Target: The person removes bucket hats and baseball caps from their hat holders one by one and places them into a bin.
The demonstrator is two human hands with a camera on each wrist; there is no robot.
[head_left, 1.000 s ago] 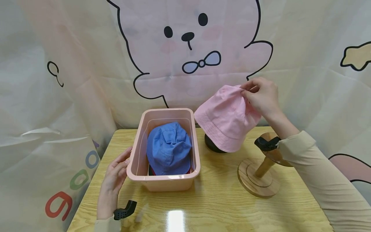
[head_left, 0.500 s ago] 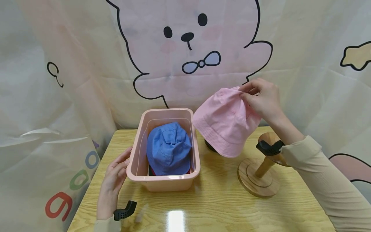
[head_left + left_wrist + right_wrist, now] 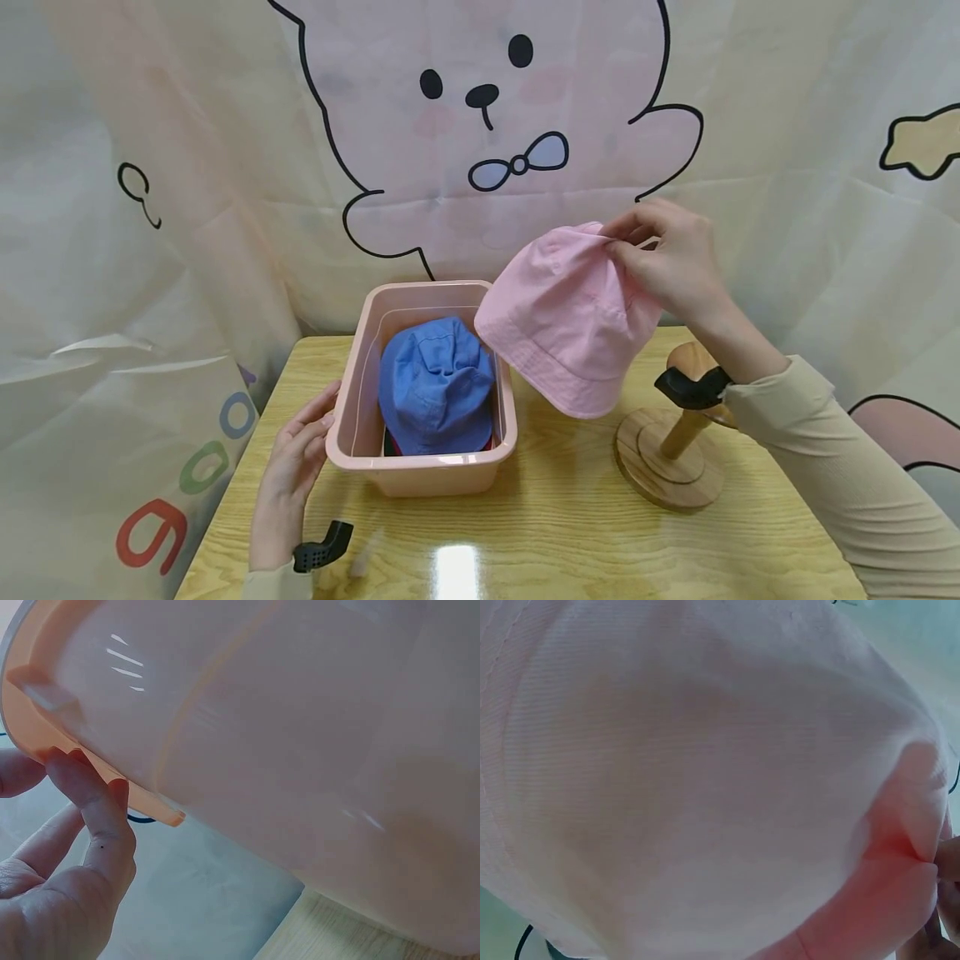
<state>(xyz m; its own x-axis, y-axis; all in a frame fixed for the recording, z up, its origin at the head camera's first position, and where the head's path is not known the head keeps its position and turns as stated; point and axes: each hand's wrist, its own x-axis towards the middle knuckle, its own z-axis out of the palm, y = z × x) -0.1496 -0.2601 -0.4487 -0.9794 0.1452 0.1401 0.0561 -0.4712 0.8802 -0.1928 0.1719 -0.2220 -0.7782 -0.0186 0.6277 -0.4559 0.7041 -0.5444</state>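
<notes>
My right hand (image 3: 663, 254) pinches the crown of a pink bucket hat (image 3: 566, 317) and holds it in the air, just right of a pink plastic bin (image 3: 420, 471). The hat (image 3: 690, 780) fills the right wrist view. Inside the bin lies a blue hat (image 3: 435, 383) on top of other dark and red items. My left hand (image 3: 294, 458) rests with straight fingers against the bin's left wall. The left wrist view shows those fingers (image 3: 97, 802) touching under the bin's rim (image 3: 90, 761).
A wooden hat stand (image 3: 675, 442) with a round base stands on the wooden table (image 3: 562, 525) at the right, below my right forearm. A cartoon-printed curtain (image 3: 487, 125) hangs behind the table.
My right hand has carried the pink hat to the left, toward the bin; it now hides the dark round object behind it. The left hand and the bin have stayed in place.
</notes>
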